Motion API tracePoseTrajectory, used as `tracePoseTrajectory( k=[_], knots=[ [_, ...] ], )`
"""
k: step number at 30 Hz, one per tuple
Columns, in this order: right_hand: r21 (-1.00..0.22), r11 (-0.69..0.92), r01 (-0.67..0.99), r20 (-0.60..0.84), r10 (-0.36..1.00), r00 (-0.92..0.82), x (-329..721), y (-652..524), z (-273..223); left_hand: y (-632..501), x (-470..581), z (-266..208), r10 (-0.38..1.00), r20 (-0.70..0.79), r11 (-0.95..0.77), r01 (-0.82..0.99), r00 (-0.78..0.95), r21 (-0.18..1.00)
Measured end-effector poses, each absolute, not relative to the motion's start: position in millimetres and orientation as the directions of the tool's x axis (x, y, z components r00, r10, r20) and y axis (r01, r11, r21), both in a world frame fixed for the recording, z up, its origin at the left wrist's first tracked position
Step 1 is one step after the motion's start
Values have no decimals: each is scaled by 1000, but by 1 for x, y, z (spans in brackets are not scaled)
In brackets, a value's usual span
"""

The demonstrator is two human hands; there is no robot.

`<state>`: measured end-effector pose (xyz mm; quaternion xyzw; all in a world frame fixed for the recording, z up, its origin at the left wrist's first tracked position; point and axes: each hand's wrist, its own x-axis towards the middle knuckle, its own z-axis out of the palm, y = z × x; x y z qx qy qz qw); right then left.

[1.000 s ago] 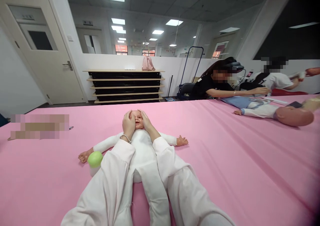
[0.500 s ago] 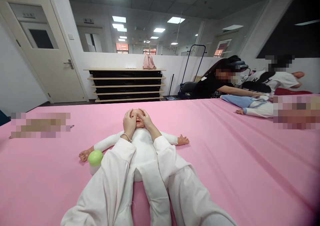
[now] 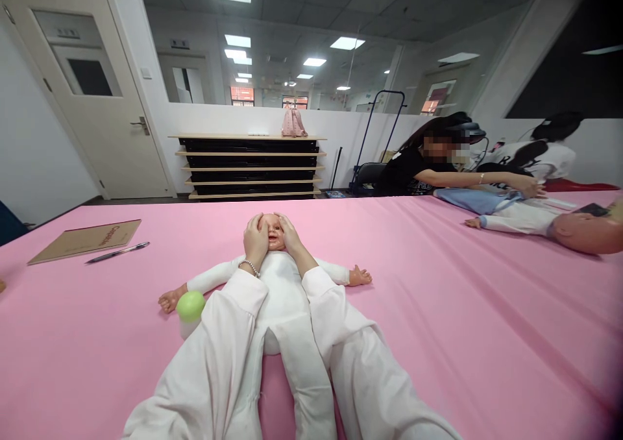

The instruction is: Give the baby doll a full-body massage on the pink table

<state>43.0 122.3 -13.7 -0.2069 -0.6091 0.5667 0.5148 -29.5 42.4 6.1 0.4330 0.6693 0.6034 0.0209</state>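
Observation:
A baby doll [image 3: 280,281] in a white cloth body lies on its back, arms spread wide and legs toward me. My left hand [image 3: 256,237] rests along the left side of the doll's head [image 3: 274,222], fingers stretched up over its forehead and temple. On the opposite side lies my right hand [image 3: 293,237], its fingers likewise extended flat against the head. Between the two palms the doll's mouth and nose show. Next to my left sleeve, near the doll's hand, stands a small container with a green lid [image 3: 191,305].
Pink cloth [image 3: 462,310] covers the table. A brown notebook [image 3: 85,240] and a pen [image 3: 118,252] lie at left. At right, a person in black [image 3: 413,158] reaches over another doll [image 3: 520,216]; a second person sits beyond. A shelf rack [image 3: 250,167] stands behind.
My hands have slid outward from the middle of the doll's face to the sides of its head, uncovering more of it. The view has shifted slightly.

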Motion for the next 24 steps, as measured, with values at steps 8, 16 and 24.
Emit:
tracePoseTrajectory(
  k=[8,16,24],
  knots=[
    [-919,277,-281,377,827,-418,48,116,-5,46,-31,5,612,473,-108,525,-634,844],
    [-920,262,-291,369,831,-416,49,116,-3,46,-31,6,611,482,-118,530,-628,840],
    [-903,274,-331,392,840,-375,46,121,-9,46,-31,6,612,469,-110,519,-637,848]
  ],
)
